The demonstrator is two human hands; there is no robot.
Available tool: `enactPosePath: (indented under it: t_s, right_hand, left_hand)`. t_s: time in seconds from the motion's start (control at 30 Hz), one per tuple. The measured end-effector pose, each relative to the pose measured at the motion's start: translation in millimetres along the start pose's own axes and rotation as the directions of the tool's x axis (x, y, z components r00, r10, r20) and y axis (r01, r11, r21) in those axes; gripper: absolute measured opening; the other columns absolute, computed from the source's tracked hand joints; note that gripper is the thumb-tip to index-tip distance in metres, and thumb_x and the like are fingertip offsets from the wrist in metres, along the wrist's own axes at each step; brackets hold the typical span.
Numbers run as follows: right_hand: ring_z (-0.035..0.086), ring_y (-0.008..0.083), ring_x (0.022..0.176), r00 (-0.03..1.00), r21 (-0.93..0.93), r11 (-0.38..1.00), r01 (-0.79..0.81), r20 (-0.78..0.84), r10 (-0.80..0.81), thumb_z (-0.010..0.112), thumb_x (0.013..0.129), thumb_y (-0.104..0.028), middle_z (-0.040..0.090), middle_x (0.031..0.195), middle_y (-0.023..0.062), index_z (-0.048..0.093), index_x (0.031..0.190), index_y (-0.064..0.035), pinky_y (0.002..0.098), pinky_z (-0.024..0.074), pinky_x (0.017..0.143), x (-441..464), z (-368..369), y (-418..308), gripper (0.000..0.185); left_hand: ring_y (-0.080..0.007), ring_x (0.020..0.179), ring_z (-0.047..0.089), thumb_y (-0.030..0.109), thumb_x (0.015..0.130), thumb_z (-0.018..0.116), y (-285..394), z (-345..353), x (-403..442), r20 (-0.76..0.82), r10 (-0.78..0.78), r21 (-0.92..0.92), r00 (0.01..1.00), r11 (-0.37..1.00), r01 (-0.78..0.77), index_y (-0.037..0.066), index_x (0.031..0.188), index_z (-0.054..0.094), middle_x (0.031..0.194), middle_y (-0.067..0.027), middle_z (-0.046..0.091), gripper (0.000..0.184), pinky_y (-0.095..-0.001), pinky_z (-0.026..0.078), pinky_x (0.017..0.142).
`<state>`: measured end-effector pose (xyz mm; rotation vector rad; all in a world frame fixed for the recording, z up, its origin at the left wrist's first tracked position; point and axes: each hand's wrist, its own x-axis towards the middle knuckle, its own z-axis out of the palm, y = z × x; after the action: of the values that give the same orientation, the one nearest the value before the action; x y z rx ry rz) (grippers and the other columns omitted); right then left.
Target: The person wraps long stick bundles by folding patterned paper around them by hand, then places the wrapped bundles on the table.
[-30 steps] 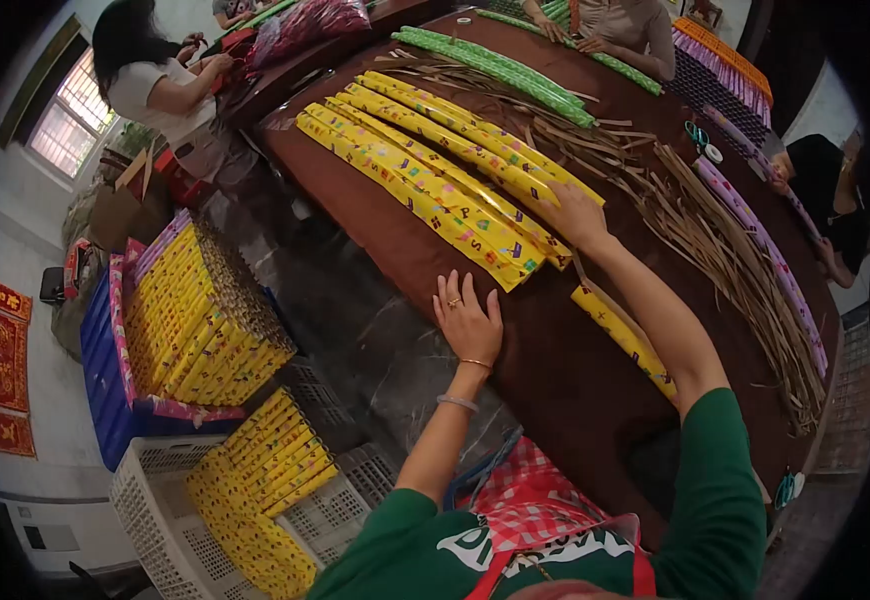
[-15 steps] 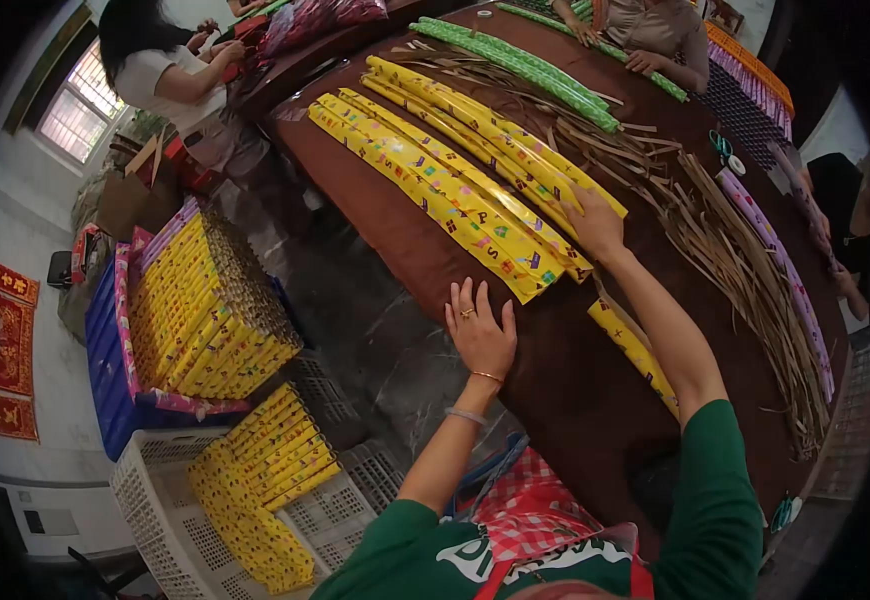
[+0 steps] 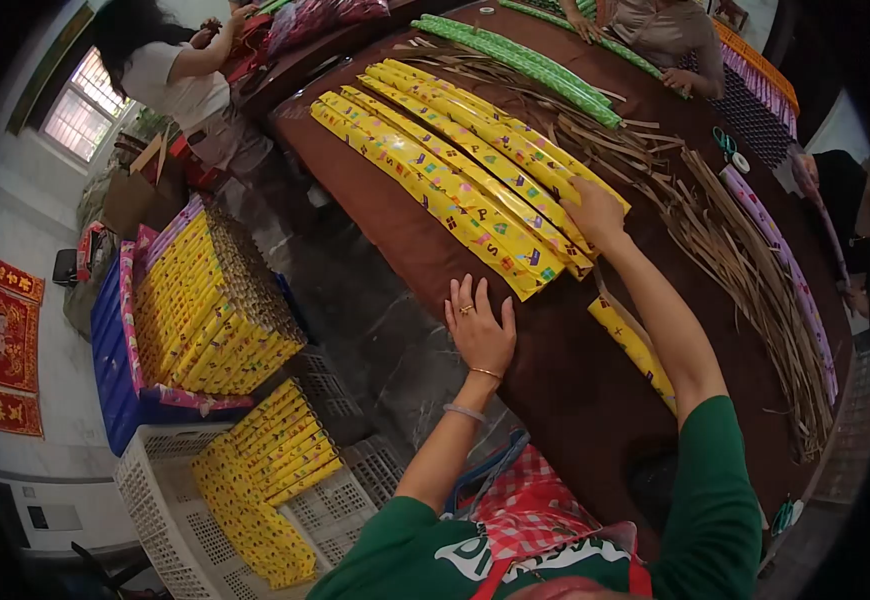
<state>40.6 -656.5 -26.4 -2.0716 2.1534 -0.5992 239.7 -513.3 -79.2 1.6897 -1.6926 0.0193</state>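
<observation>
Yellow printed wrapping paper [image 3: 435,185] lies in long, glossy, overlapping sheets on the brown-covered table. My right hand [image 3: 596,212] is at the near end of the right-hand yellow sheets [image 3: 515,140], its fingers closed on their edge. A narrow dark gap parts these from the sheets on the left. My left hand [image 3: 482,328] rests flat at the table's edge, fingers spread, just short of the left sheets' near corner. Closer to me, a narrow rolled yellow piece [image 3: 632,345] lies by my right forearm.
Brown paper strips [image 3: 715,230] run along the table's right side, beside a purple roll [image 3: 780,270]. Green rolls [image 3: 525,65] lie farther back. Crates with yellow rolls stand on the left: a blue one [image 3: 120,370] and a white one [image 3: 145,490]. Other people work around the table.
The right-hand yellow sheets have spread, and a dark gap now shows beside them. My right hand's fingers have drawn in at the edge. My left hand has barely moved.
</observation>
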Motion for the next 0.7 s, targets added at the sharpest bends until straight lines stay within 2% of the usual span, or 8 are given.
enactPosePath:
  t_s: [0.13, 0.2, 0.3, 0.43, 0.5, 0.53, 0.67, 0.7]
  right_hand:
    - [0.053, 0.0285, 0.099, 0.998, -0.142, 0.989, -0.033, 0.041, 0.039, 0.063, 0.075, -0.03, 0.059, 0.101, 0.0109, 0.054, 0.112, -0.0116, 0.041, 0.0447, 0.08, -0.5, -6.6, -12.8, 0.042]
    - [0.052, 0.0273, 0.098, 1.0, -0.196, 0.98, 0.023, 0.014, -0.021, 0.065, 0.074, -0.028, 0.059, 0.095, 0.011, 0.054, 0.11, -0.012, 0.0412, 0.0446, 0.079, 4.6, 1.4, -10.1, 0.041]
    - [0.052, 0.0266, 0.097, 0.999, -0.23, 0.973, 0.035, -0.02, -0.041, 0.065, 0.074, -0.026, 0.058, 0.094, 0.0098, 0.052, 0.11, -0.0128, 0.0405, 0.0432, 0.08, -3.5, -1.3, -14.6, 0.041]
    - [0.052, 0.0256, 0.092, 0.996, -0.115, 0.992, -0.043, 0.075, 0.052, 0.065, 0.073, -0.023, 0.056, 0.089, 0.0078, 0.051, 0.111, -0.0148, 0.0401, 0.0415, 0.079, 2.8, 6.7, -7.4, 0.041]
    - [0.052, 0.0266, 0.09, 0.967, -0.248, 0.964, 0.096, -0.205, -0.149, 0.065, 0.074, -0.022, 0.053, 0.09, 0.0078, 0.052, 0.11, -0.0145, 0.0408, 0.0414, 0.077, 2.4, 13.0, -3.5, 0.04]
    - [0.051, 0.028, 0.091, 0.969, -0.369, 0.928, 0.061, -0.203, -0.144, 0.066, 0.074, -0.023, 0.05, 0.094, 0.009, 0.051, 0.113, -0.0147, 0.0412, 0.0424, 0.078, 3.4, 13.3, -4.4, 0.042]
    - [0.05, 0.0289, 0.095, 0.995, -0.28, 0.96, -0.003, -0.092, -0.024, 0.065, 0.075, -0.027, 0.049, 0.1, 0.0099, 0.051, 0.114, -0.013, 0.0412, 0.0429, 0.078, -1.0, 8.8, -1.0, 0.044]
    - [0.05, 0.0285, 0.095, 0.996, -0.186, 0.982, 0.021, -0.077, -0.036, 0.064, 0.076, -0.029, 0.05, 0.099, 0.0099, 0.052, 0.114, -0.0118, 0.0408, 0.043, 0.078, -1.5, 5.2, 1.4, 0.043]
  left_hand:
    - [-0.0309, 0.124, 0.033, 0.028, 0.081, 0.057, 0.6, -1.3, 0.4, -0.004, 0.005, -0.002, 1.0, 1.0, -0.005, 0.002, 0.113, 0.052, 0.125, -0.0137, 0.043, 0.041, -0.0446, 0.024, 0.102]
    - [-0.031, 0.124, 0.033, 0.028, 0.081, 0.057, -1.0, 1.0, -0.5, -0.003, 0.011, 0.0, 1.0, 1.0, -0.011, 0.002, 0.113, 0.051, 0.125, -0.0138, 0.043, 0.041, -0.0448, 0.025, 0.102]
    - [-0.0311, 0.124, 0.033, 0.027, 0.081, 0.057, -0.3, 0.1, 1.0, 0.0, 0.01, 0.002, 1.0, 1.0, -0.01, 0.002, 0.113, 0.051, 0.125, -0.0138, 0.043, 0.041, -0.0449, 0.025, 0.102]
    - [-0.0311, 0.124, 0.033, 0.027, 0.081, 0.058, 0.8, -0.9, 0.6, 0.0, -0.001, -0.007, 1.0, 1.0, 0.001, 0.003, 0.113, 0.052, 0.125, -0.0137, 0.043, 0.04, -0.0449, 0.025, 0.102]
    - [-0.031, 0.124, 0.033, 0.027, 0.081, 0.058, -0.3, -1.2, -0.5, -0.001, 0.006, -0.003, 1.0, 1.0, -0.006, 0.003, 0.113, 0.052, 0.125, -0.0136, 0.043, 0.04, -0.0448, 0.025, 0.102]
    - [-0.0309, 0.124, 0.033, 0.027, 0.081, 0.058, -0.3, -0.5, 0.4, -0.007, 0.012, -0.005, 1.0, 1.0, -0.013, 0.003, 0.113, 0.052, 0.125, -0.0135, 0.043, 0.04, -0.0448, 0.025, 0.102]
    - [-0.0306, 0.124, 0.033, 0.027, 0.081, 0.058, -0.7, 0.3, -0.3, 0.004, 0.013, -0.002, 1.0, 1.0, -0.013, 0.003, 0.113, 0.052, 0.125, -0.0132, 0.043, 0.041, -0.0447, 0.025, 0.102]
    - [-0.0305, 0.124, 0.033, 0.027, 0.081, 0.058, -0.6, 0.4, -0.2, 0.003, 0.009, -0.006, 1.0, 1.0, -0.009, 0.003, 0.113, 0.051, 0.125, -0.0131, 0.043, 0.041, -0.0446, 0.025, 0.102]
